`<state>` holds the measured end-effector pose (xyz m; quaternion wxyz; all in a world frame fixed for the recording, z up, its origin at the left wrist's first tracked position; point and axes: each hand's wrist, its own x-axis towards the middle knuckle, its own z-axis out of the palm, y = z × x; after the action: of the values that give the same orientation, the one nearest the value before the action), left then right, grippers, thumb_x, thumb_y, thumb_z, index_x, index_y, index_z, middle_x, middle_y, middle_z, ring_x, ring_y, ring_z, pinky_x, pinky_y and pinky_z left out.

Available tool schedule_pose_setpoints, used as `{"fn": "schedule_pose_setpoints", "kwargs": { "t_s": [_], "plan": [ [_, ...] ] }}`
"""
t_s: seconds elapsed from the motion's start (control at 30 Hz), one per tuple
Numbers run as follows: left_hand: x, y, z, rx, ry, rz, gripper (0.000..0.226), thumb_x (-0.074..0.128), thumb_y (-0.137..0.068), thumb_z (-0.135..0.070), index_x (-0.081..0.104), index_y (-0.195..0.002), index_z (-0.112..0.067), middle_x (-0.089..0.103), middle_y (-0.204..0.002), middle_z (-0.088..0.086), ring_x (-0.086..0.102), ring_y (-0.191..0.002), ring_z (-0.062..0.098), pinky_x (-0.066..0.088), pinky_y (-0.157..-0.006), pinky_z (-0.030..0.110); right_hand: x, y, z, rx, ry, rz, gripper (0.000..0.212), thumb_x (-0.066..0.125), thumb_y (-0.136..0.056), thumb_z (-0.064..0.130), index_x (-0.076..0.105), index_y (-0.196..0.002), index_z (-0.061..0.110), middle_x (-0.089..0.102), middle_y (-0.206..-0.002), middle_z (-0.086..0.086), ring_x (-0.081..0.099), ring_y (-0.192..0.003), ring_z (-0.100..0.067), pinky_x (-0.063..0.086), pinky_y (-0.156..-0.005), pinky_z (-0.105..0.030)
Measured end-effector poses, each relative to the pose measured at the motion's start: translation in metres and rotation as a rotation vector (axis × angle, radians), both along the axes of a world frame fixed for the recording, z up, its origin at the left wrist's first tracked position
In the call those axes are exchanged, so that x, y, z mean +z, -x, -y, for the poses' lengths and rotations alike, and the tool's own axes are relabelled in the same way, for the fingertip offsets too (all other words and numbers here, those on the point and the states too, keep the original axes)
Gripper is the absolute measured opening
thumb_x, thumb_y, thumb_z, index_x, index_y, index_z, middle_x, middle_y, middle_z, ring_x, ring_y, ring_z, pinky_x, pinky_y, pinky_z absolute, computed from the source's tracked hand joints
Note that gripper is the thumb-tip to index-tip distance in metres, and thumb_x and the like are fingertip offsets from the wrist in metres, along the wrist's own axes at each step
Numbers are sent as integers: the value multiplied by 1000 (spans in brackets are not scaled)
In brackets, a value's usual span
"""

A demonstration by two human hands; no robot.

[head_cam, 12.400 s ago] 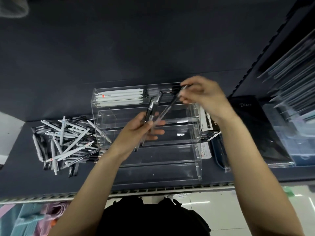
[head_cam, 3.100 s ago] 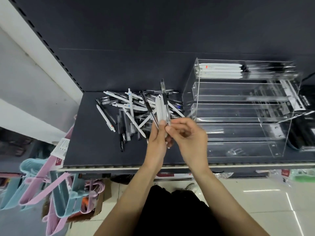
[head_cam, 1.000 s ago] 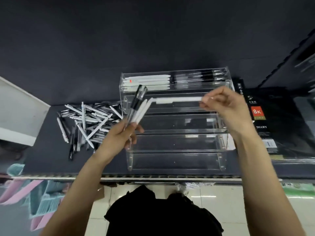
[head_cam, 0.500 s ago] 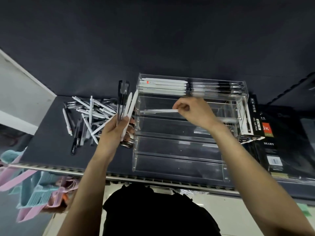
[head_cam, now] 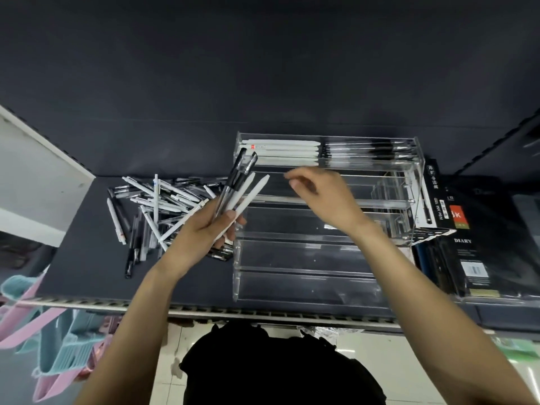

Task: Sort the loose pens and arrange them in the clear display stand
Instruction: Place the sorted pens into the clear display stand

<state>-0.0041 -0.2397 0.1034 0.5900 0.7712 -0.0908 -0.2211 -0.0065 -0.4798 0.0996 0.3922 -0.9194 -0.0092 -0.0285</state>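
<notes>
Shelf: dark, wide, runs 9 to 3 o'clock; perforated front lip along 6 o'clock; bare strip open at 8 o'clock between pile and lip.
Display stand: clear, stepped tiers, right of centre on shelf; left wall just beside pile; lower tiers toward 6 o'clock hold nothing visible.
Top tier: at 12 o'clock of stand; white pens lying flat on left half, black pens on right half.
Diary packs: dark, at 3 o'clock, touching stand's right edge.
Hangers: pink and blue, below shelf lip at 8 o'clock.
Loose pens: mixed black and white heap at 9 o'clock of stand, criss-crossed, spreading toward shelf's left end.
Left hand: curled around held pens, two black and two white, fanned toward 1 o'clock, tips crossing stand's left edge.
Right hand: over second tier, fingers loosely curled, tips pointing toward 9 o'clock, nothing seen in them; close to held pens' tips, apart.
</notes>
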Motion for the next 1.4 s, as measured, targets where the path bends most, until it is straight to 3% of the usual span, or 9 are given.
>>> {"fn": "schedule_pose_setpoints", "kwargs": {
  "t_s": [0.1,0.33,0.5,0.7,0.93,1.13,1.2,1.3,1.4],
  "plan": [
    [5,-7,5,-108,10,24,22,44,-98,-11,52,-116,-21,66,-84,-1,53,-60,8,39,-48,17,8,9,-11,10,-346,-13,23,65,-88,23,63,-111,22,68,-91,6,63,-83,-9,48,-81,-15],
    [21,-35,22,-239,-105,221,15,43,-99,-18,50,-101,-31,70,-77,-12,54,-53,7,36,-47,9,19,18,9,-61,-585,12,13,68,-82,1,66,-90,11,66,-78,3,63,-73,-10,53,-75,-26],
    [35,-69,29,-356,-283,411,13,43,-99,-21,55,-100,-23,58,-60,-13,51,-49,-4,37,-53,8,14,35,38,-300,-783,65,12,62,-84,-4,60,-84,8,69,-69,5,66,-69,-10,53,-70,-20],
    [39,-95,25,-426,-347,535,20,44,-99,-23,50,-87,-39,55,-76,-12,52,-69,-10,37,-63,7,2,23,36,-296,-406,66,8,72,-81,10,69,-85,4,70,-76,2,65,-71,-10,53,-74,-23],
    [32,-101,28,-500,-466,561,29,45,-97,-30,46,-125,-22,58,-80,-17,58,-79,4,42,-75,26,13,6,19,-106,348,-65,18,59,-91,32,73,-100,26,71,-100,3,64,-91,-18,50,-84,-31],
    [26,-99,31,-544,-380,513,5,45,-97,-31,40,-95,-33,62,-77,-13,53,-70,-6,40,-71,20,16,5,12,-70,431,-209,26,47,-97,26,71,-106,21,67,-105,-2,60,-99,-22,45,-81,-31],
    [26,-97,33,-541,-356,498,9,45,-97,-32,40,-90,-36,62,-76,-14,53,-71,-4,41,-72,22,14,7,12,-154,319,-112,23,51,-96,29,70,-107,22,70,-100,0,62,-93,-18,48,-80,-28],
    [26,-94,35,-544,-350,493,10,44,-97,-34,40,-88,-36,63,-75,-19,54,-72,0,43,-74,27,19,10,3,-326,-248,-11,16,62,-89,35,70,-98,25,72,-89,6,65,-84,-6,49,-78,-22],
    [28,-92,37,-548,-311,496,7,43,-96,-35,44,-94,-29,64,-79,-20,55,-72,8,44,-74,33,21,8,-12,-372,-595,-75,12,68,-84,30,66,-92,21,72,-85,1,69,-80,-12,49,-69,-20]
  ]
}}
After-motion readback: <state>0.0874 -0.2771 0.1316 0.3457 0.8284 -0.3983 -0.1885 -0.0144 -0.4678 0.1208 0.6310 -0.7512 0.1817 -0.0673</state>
